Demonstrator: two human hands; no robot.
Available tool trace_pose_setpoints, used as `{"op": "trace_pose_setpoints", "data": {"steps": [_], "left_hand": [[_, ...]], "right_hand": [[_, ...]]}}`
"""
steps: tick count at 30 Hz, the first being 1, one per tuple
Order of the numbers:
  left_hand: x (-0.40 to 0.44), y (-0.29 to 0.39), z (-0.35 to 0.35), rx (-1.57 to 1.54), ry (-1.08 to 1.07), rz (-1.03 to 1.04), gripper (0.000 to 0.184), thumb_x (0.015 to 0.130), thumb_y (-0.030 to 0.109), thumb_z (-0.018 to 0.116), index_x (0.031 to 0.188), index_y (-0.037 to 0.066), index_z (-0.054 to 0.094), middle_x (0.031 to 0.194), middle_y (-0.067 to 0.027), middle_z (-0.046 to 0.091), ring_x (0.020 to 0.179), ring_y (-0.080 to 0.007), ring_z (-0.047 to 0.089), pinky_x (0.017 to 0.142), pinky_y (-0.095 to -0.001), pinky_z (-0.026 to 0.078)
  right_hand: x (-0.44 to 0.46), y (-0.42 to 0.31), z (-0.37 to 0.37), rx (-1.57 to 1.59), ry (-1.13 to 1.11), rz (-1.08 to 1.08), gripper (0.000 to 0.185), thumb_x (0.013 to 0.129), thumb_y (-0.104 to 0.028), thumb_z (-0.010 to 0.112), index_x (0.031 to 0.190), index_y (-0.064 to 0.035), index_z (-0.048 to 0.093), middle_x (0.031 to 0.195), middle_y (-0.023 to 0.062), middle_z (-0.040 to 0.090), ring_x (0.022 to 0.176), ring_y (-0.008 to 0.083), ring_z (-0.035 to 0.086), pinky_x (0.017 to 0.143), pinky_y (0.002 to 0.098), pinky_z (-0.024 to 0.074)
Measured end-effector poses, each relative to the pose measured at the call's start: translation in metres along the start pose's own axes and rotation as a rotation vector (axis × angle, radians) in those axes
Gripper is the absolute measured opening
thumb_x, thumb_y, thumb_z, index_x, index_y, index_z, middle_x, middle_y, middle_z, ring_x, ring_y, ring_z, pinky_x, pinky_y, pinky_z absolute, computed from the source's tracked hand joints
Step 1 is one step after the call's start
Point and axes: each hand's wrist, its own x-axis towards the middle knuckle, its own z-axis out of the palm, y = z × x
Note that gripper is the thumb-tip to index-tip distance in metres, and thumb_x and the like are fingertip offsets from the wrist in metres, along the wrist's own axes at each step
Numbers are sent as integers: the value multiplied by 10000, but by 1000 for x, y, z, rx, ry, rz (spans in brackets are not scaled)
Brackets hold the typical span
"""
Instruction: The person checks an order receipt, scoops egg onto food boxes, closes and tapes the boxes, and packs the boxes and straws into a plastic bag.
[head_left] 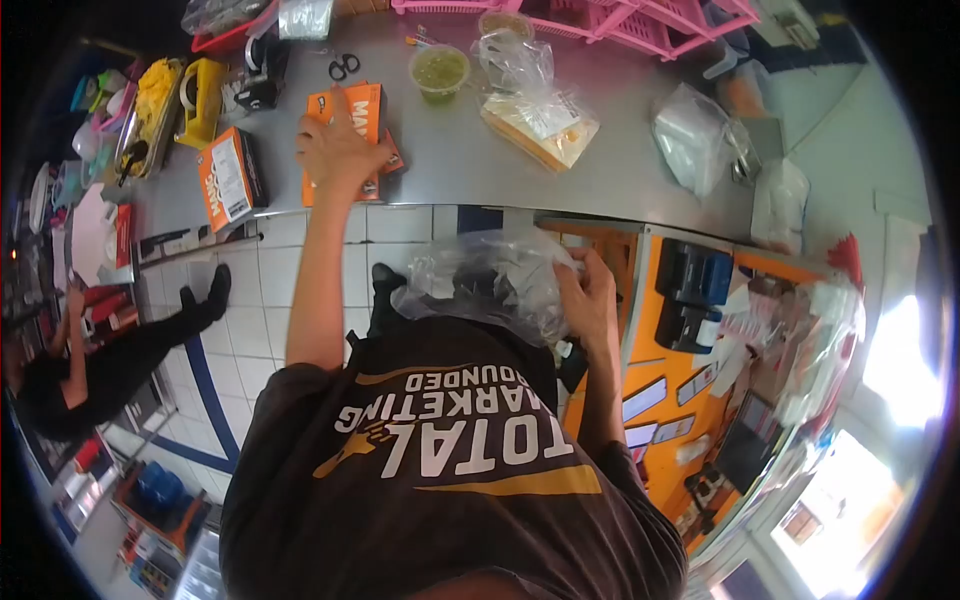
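Shirt [470, 400], six o'clock. Left hand [341, 150], eleven o'clock: fingers spread over orange box [364, 104]. Right hand [588, 298] pinching bag [490, 283]: light grip best.

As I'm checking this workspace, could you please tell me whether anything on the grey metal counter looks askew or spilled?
I see no spill on the grey metal counter. Only the orange rectangular cardboard boxes under the left hand look slightly askew: their edges don't line up, and a corner juts out to the right.
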Motion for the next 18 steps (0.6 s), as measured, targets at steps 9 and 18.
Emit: {"op": "trace_pose_setpoints", "data": {"steps": [9,18], "left_hand": [[-140,-11,-134,-608,-468,737,1080,665,376,806,1587,110,313,1263,-269,484,1181,-449,534,1051,-453,439],[-134,41,-11,-981,-390,272,887,850,209,728,1599,145,257,1481,-248,410,1308,-374,510,1157,-430,369]], "right_hand": [[70,-70,-28,45,-282,-239,206,906,-138,661,1046,9,623,564,80,596,508,88,512,509,285,398],[31,-71,-53,-119,-484,-740,293,830,23,656,1106,-31,577,590,103,544,503,272,579,515,341,459]]}}
